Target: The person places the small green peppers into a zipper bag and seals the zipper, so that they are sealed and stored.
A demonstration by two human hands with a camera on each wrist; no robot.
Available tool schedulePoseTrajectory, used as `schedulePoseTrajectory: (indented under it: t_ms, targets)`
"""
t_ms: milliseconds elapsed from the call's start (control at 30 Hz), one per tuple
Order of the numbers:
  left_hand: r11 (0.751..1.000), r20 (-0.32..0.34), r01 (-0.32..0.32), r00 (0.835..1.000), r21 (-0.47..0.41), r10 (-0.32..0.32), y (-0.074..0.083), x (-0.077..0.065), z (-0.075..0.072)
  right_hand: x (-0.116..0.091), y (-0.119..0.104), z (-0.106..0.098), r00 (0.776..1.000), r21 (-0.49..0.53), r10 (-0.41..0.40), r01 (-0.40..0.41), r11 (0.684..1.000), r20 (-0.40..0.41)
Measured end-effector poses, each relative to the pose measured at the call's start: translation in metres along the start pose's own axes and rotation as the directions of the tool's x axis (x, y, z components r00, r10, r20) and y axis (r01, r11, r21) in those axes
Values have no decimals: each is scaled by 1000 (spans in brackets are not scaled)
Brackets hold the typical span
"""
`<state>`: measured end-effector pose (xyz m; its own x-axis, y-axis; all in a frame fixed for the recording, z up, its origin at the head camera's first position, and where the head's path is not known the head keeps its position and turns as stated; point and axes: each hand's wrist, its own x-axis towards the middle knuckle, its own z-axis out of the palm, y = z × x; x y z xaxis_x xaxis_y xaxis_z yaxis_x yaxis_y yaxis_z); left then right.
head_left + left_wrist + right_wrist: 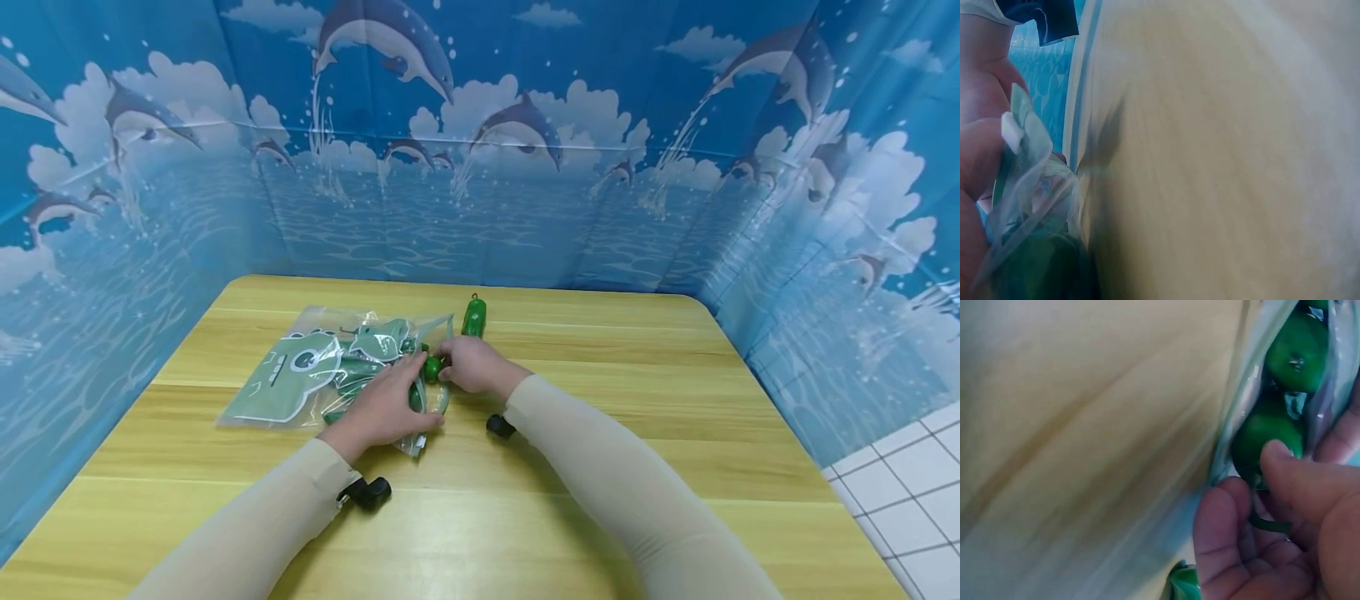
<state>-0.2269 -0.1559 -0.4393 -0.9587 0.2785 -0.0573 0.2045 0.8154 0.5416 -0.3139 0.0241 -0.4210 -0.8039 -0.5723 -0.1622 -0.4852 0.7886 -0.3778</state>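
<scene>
Pinching with thumb and curled fingers of the right hand (474,365) a glossy, round, green vegetable-like piece (1269,434) with a thin bent stem, just at the mouth of a clear plastic bag (288,383) with pale green monster print. Touching this bag from above with the left hand (386,406), fingers rather straight, thumb set apart from them; not possible to tell about all fingertips, being partly hidden.

Possible to lose the round piece, because of such smooth skin under the thumb: could then roll on the yellow wood-grain table (615,342), maybe against the long, green, glossy cucumber-like piece (474,317) lying beyond the right hand. Could also catch with the stem on the soft rim and pull it crooked. Just behind, inside the mouth, to be watched: a second round, glossy, green piece (1297,353), easily dragged or pushed along. By pressing too strongly with the left hand, likely to flatten the mouth; by pressing too lightly, likely to let the whole bag slide.
</scene>
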Motion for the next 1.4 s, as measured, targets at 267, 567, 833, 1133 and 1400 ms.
schedulePoseTrajectory:
  t_ms: [267,567,833,1133,1400]
  targets:
    - [1000,-5,-5,1000,4,5,-1,1,2,-9,4,-8,999,38,43,-43,998,14]
    - [1000,-4,-11,1000,11,11,-3,2,3,-11,7,-10,997,6,71,-71,997,9]
    - [1000,-3,-9,1000,12,9,-3,2,2,-5,7,-6,998,-51,53,-54,997,-33]
    - [1000,6,-8,1000,7,8,-1,2,0,-4,1,-7,997,-52,45,-48,997,-55]
    - [1000,1,-6,1000,9,6,-1,2,1,-1,0,-4,997,-46,28,-32,998,-73]
